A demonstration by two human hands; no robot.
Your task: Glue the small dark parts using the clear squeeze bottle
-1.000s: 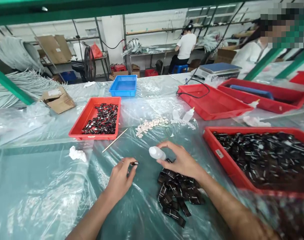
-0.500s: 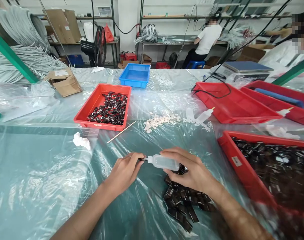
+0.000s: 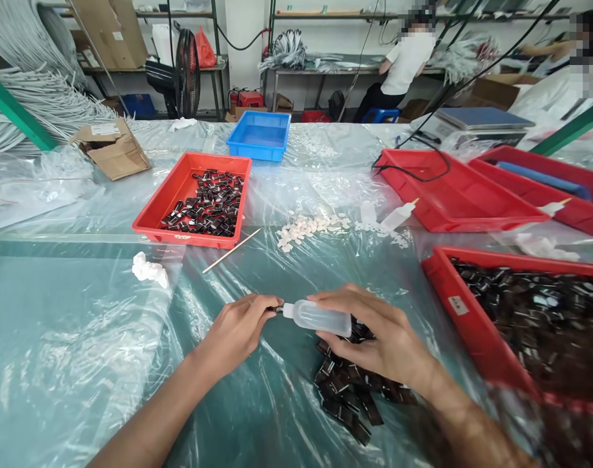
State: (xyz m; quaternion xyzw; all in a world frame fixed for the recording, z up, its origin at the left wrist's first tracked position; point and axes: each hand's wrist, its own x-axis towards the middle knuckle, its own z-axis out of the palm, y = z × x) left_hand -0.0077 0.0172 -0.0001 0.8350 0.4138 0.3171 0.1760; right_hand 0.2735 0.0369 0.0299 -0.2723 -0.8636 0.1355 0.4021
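Observation:
A translucent squeeze bottle (image 3: 320,317) lies level in my right hand (image 3: 374,328), its fingers closed round the base end. The bottle's nozzle end points left and meets a small dark piece (image 3: 276,309) pinched between the fingertips of my left hand (image 3: 240,325). Most of that piece is hidden by the fingers. Beneath and beside my right hand, a loose pile of dark brown pieces (image 3: 348,396) rests on the plastic-covered table (image 3: 238,416).
Similar dark pieces fill a red tray (image 3: 476,331) at right and partly cover another red tray (image 3: 150,211) at back left. Behind my hands are pale discs (image 3: 303,229), a thin stick (image 3: 231,250), crumpled tissue (image 3: 150,270) and a blue tray (image 3: 257,151). A person (image 3: 404,62) sits far back.
The view has shifted slightly, so the trays and table items appear a little higher and further left. Both hands keep their hold, with the bottle still at the small piece.

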